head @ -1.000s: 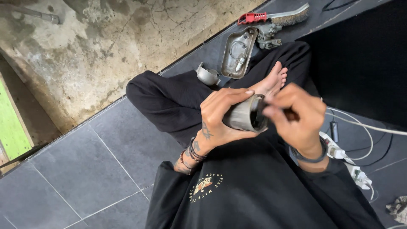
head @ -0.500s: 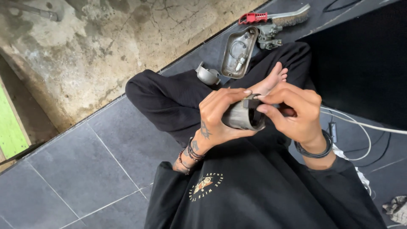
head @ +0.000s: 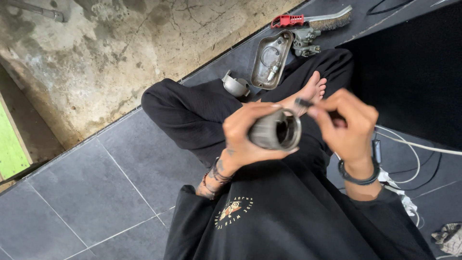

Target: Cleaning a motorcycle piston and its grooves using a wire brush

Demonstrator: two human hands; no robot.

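Note:
I sit cross-legged on dark floor tiles. My left hand (head: 245, 132) is wrapped around a grey metal cylinder (head: 274, 130) whose open, dark end faces me. My right hand (head: 346, 125) hovers just right of that opening, fingers pinched on a small dark piece (head: 303, 102) near the cylinder's rim. The piece is blurred and I cannot tell what it is. A dark band sits on my right wrist, and beaded bracelets on my left.
Past my knees lie an oval metal cover (head: 272, 60), a small curved metal part (head: 236, 86), a grey carburettor-like part (head: 308, 41) and a wire brush with a red handle (head: 313, 19). White cables (head: 409, 149) trail at right. A rag (head: 447, 238) lies at the lower right corner.
My right hand has drawn slightly away from the cylinder's mouth, with the small dark piece pinched in its fingers. The left hand has kept its hold on the cylinder.

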